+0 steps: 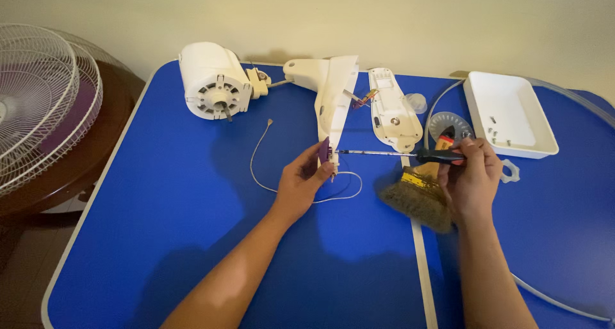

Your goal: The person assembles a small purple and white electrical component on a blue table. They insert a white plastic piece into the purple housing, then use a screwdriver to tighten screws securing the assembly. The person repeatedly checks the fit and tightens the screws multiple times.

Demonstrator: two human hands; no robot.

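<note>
Smooth blue table [192,207], glossy white plastic tray [509,114], bristly brush [419,197].

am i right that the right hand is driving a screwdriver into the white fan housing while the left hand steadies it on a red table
Not quite: the table is blue, not red. The head view shows the right hand holding the screwdriver to the white fan housing, steadied by the left hand.

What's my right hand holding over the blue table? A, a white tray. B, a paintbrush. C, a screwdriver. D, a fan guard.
C: the right hand grips the dark handle of a screwdriver whose shaft runs across to the white housing steadied by the left hand; the brush lies on the table beside the hand.
</note>
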